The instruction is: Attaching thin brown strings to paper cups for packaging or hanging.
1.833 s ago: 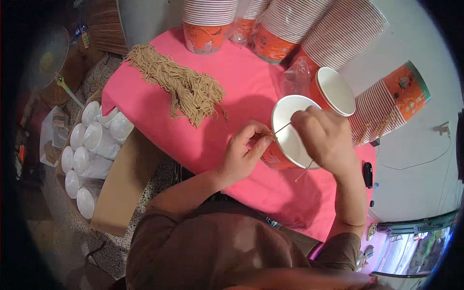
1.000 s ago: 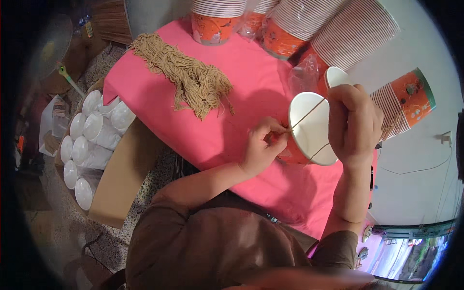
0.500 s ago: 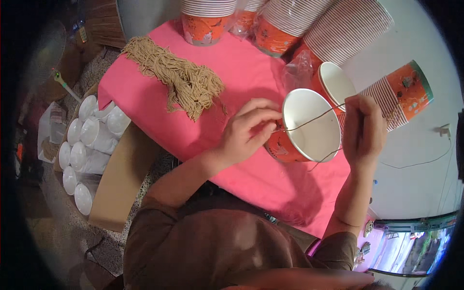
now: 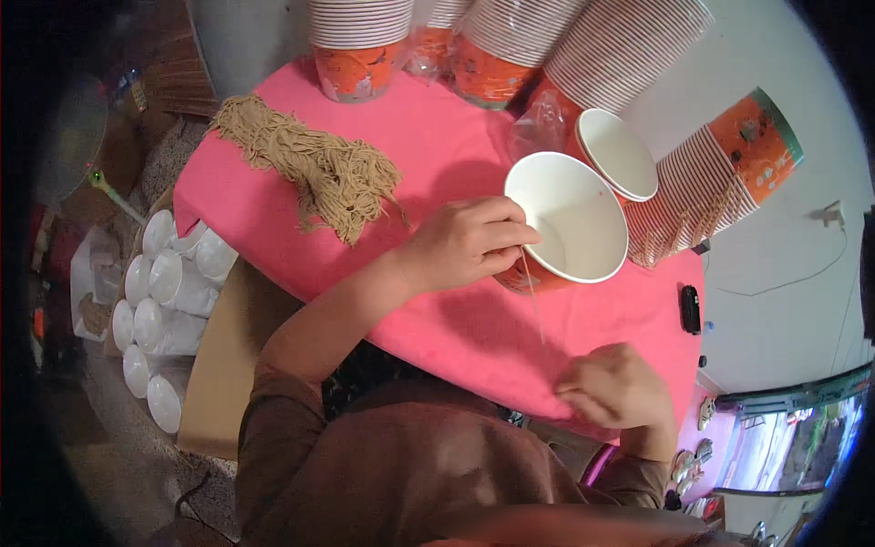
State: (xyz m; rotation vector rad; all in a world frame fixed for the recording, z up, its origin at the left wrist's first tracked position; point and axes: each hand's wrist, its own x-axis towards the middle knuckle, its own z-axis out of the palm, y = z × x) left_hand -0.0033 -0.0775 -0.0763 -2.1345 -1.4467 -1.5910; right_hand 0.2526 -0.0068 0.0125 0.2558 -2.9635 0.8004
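Observation:
A paper bucket (image 4: pixel 579 214), white inside and orange outside, stands tilted on the pink-covered table. At its near left rim my left hand (image 4: pixel 474 239) is closed in a pinch, with a thin brown string (image 4: pixel 531 283) hanging from the fingers toward the table's front. Lower right, near the table edge, my right hand (image 4: pixel 618 387) is curled closed and smeared by motion. Whether the string reaches it cannot be seen. To the left of the bucket lies a bundle of tan strings (image 4: pixel 310 164).
Stacks of orange paper buckets (image 4: pixel 360 68) line the back, and one stack (image 4: pixel 720 173) leans sideways at right with strings across it. Another open bucket (image 4: pixel 620 153) sits behind mine. A small black object (image 4: pixel 690 310) lies at the right edge. Left, a cardboard box (image 4: pixel 219 365) holds white cups (image 4: pixel 164 324).
My right hand has swung from the bucket's right side down toward the table's front edge. The string, earlier stretched across the bucket's mouth, now hangs from my left hand at the rim.

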